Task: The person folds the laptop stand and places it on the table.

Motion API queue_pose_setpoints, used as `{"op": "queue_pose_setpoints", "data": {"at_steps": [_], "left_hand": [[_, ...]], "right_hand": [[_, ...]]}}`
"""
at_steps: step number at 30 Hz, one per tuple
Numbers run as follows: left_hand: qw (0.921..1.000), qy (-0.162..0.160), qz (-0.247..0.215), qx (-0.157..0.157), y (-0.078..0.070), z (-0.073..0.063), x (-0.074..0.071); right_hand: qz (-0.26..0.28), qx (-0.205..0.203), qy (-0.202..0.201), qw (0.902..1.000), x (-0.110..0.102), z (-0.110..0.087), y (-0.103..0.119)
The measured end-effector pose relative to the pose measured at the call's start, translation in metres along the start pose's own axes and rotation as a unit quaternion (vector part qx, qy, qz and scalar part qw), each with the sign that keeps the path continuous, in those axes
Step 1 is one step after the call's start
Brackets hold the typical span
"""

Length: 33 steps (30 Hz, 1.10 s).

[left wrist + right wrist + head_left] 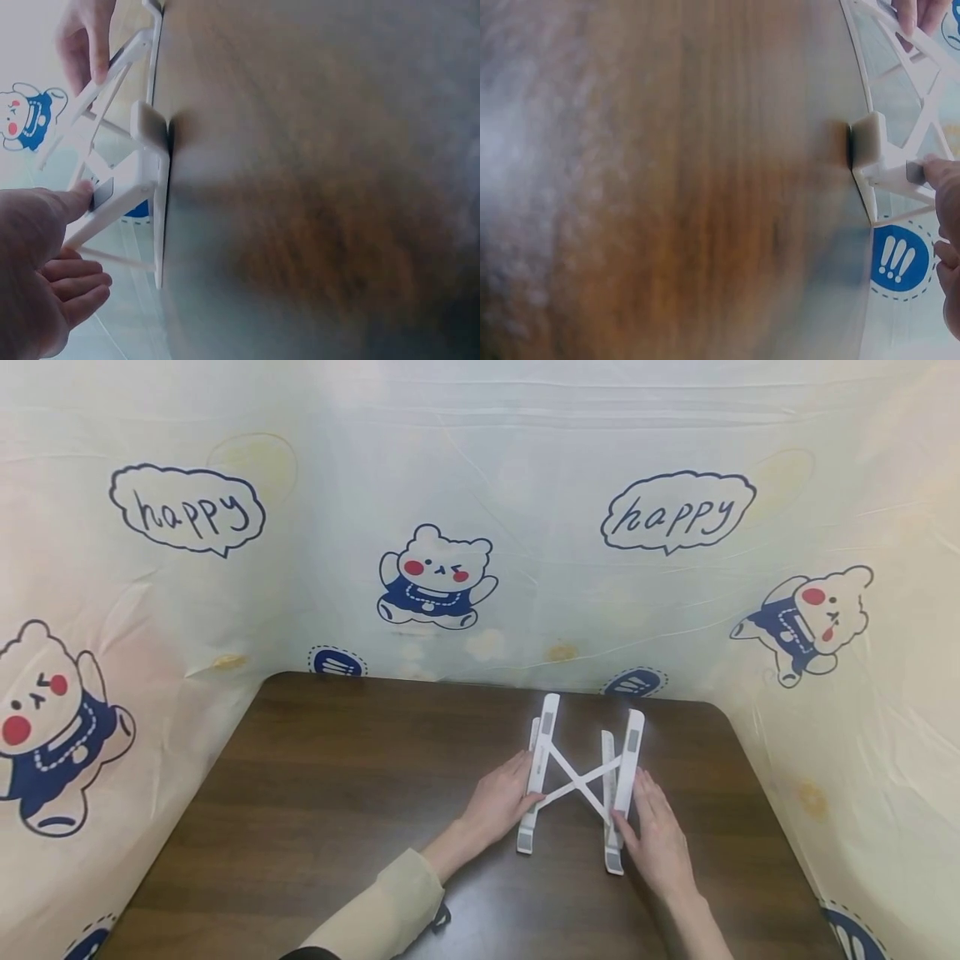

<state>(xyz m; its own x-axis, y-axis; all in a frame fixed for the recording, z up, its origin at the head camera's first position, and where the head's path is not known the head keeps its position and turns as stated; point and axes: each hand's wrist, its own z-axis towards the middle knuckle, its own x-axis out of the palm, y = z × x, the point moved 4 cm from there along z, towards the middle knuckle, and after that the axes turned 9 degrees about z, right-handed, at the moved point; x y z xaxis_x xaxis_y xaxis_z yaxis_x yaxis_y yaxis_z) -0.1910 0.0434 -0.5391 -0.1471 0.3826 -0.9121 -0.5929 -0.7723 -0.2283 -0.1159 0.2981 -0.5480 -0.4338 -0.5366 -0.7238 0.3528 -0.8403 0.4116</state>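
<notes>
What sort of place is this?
Probably a small curtained-off tabletop work area, though the wider room isn't shown. A bear-print cloth surrounds the table's back and sides, and a person's left hand and right hand hold a white stand there.

Your white folding stand point(578, 782) sits unfolded on the tabletop point(337, 793). You see its struts point(600, 772) crossing between sloping side arms point(543, 752) with grey patches point(633, 741).
</notes>
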Motion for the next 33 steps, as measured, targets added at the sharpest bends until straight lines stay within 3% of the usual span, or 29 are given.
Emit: {"op": "queue_pose_setpoints", "data": {"at_steps": [11,23,33], "left_hand": [[0.9998,-0.020,0.007,-0.003,-0.001,-0.005,0.000],[0.9995,-0.016,0.027,-0.003,-0.004,-0.009,0.003],[0.9993,-0.007,0.037,-0.005,-0.003,-0.013,-0.003]], "right_hand": [[0.005,-0.006,-0.005,1.0000,0.005,0.002,0.006],[0.006,-0.019,-0.002,0.9998,0.013,0.001,0.012],[0.020,-0.040,-0.010,0.9990,0.020,0.006,0.020]]}}
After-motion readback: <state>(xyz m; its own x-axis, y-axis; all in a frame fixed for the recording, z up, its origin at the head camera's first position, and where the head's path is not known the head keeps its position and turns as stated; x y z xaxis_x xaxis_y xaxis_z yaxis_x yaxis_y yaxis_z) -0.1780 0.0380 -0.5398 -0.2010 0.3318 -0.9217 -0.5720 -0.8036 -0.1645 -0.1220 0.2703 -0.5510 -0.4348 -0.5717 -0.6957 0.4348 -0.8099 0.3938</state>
